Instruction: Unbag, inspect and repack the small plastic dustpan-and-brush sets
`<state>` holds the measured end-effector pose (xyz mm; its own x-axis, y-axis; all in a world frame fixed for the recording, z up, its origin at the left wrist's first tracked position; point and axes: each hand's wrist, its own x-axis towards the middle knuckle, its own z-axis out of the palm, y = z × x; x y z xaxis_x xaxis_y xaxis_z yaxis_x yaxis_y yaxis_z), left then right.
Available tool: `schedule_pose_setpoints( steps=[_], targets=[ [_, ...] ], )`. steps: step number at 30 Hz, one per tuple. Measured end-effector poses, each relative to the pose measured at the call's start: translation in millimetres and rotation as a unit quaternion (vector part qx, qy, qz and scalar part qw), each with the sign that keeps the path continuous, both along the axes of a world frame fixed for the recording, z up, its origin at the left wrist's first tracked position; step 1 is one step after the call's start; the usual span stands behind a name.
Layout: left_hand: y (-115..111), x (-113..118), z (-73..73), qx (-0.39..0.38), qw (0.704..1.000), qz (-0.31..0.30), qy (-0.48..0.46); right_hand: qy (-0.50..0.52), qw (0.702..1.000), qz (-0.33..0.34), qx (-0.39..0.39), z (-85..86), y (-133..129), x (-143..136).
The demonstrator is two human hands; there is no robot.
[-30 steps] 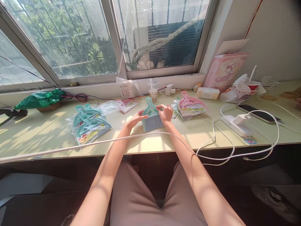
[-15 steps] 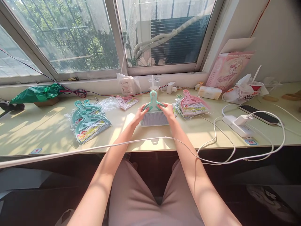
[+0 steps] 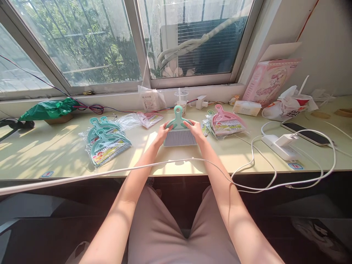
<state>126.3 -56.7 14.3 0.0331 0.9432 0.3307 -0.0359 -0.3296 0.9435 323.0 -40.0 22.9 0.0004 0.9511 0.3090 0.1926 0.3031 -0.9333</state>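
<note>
left hand (image 3: 162, 133) and right hand (image 3: 195, 130) pinch opposite sides of teal brush-and-dustpan set (image 3: 178, 119) | over desk (image 3: 67, 146), between bagged teal sets (image 3: 106, 146) and pink set (image 3: 226, 124) | brush (image 3: 180, 139) looks nested; should handle as one

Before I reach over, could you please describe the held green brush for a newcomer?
Below the window is a pale table. Near its middle, the left hand and right hand grip the green brush. No wrapper or printed card shows on it, unlike the bagged green sets to the left.
</note>
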Motion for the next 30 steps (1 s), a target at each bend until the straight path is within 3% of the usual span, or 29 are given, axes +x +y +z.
schedule_pose_setpoints(
  steps=[1, 3, 5, 7, 10, 12, 15, 17, 20, 23, 26, 30],
  targets=[
    [2, -3, -1.7, -0.012, 1.000, 0.005, -0.020, 0.006, 1.000, 0.007, -0.001, -0.8, 2, 3],
    [6, -10, -5.0, -0.042, 0.996, 0.029, -0.074, -0.024, 0.998, -0.056, -0.034, -3.1, 5, 11],
    [12, -21, -7.8, -0.081, 0.985, 0.068, -0.133, -0.118, 0.979, -0.152, -0.072, -7.0, 6, 17],
    [17, -34, -9.9, -0.119, 0.970, 0.113, -0.178, -0.245, 0.946, -0.194, -0.092, -12.6, 5, 19],
    [22, -50, -12.2, -0.156, 0.949, 0.173, -0.211, -0.403, 0.893, -0.166, -0.109, -21.2, -1, 11],
    [23, -55, -13.4, -0.163, 0.941, 0.195, -0.225, -0.461, 0.876, -0.105, -0.095, -24.8, -5, 1],
    [23, -54, -14.6, -0.168, 0.934, 0.201, -0.241, -0.472, 0.881, 0.035, -0.015, -26.1, -9, -12],
    [23, -52, -15.0, -0.170, 0.930, 0.208, -0.249, -0.449, 0.889, 0.081, 0.027, -25.7, -10, -17],
    [24, -50, -15.4, -0.153, 0.931, 0.209, -0.258, -0.426, 0.904, 0.015, 0.037, -25.6, -9, -19],
    [25, -51, -15.6, -0.132, 0.935, 0.198, -0.264, -0.414, 0.909, -0.048, -0.025, -25.3, -5, -14],
    [25, -53, -15.3, -0.131, 0.933, 0.207, -0.264, -0.405, 0.910, -0.016, -0.084, -22.6, -2, -10],
    [26, -54, -14.7, -0.147, 0.929, 0.222, -0.256, -0.399, 0.911, 0.033, -0.102, -17.7, -1, -9]
  ],
)
